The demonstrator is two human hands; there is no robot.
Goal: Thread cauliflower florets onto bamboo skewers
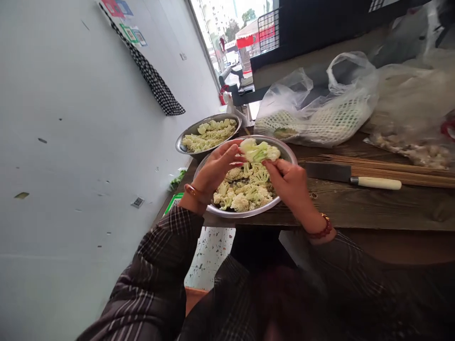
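Over the near metal bowl (245, 214), which holds loose cauliflower florets (245, 196), both hands are raised close together. Several pale green-white florets (259, 150) are bunched between them. My right hand (289, 182) pinches the lower right side of this bunch with thumb and forefinger. My left hand (218, 168) is at its left side, fingers spread apart, with the fingertips beside the florets; whether they touch is hard to tell. Whether a skewer runs through the bunch cannot be made out.
Behind on the left, a second metal bowl (180, 148) holds rows of cauliflower (209, 135). A cleaver (329, 171) lies right of the near bowl, beside thin wooden skewers (398, 171). Clear plastic bags (320, 113) of produce stand behind. A wall (88, 142) rises on the left.
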